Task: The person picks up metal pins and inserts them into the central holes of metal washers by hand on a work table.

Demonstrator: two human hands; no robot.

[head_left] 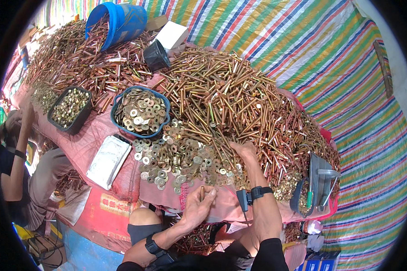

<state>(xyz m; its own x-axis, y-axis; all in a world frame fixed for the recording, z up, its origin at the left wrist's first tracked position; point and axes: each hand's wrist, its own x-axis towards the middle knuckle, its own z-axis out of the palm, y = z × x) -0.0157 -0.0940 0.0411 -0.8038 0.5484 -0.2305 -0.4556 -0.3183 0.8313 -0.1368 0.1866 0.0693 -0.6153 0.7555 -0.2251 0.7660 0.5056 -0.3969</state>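
My left hand (197,208) is closed, with thumb and fingers pinched round a brass-coloured bolt (202,192) whose end sticks up. It hovers over the front edge of the pink cloth, just short of a spread of loose flat washers (185,156). Farther off, my right hand (245,151) reaches into the near slope of a big heap of long golden bolts (221,95). Its fingertips are lost among the bolts, so their grip does not show. A blue-rimmed basket (168,118) full of washers stands left of the heap.
A dark tub (89,108) of small nuts and a white packet (107,162) lie to the left. Behind are a tipped blue bucket (133,20), a black cup (156,56) and a white box (172,35). A grey scoop-like container (319,180) stands right. A co-worker's arm (20,153) shows far left.
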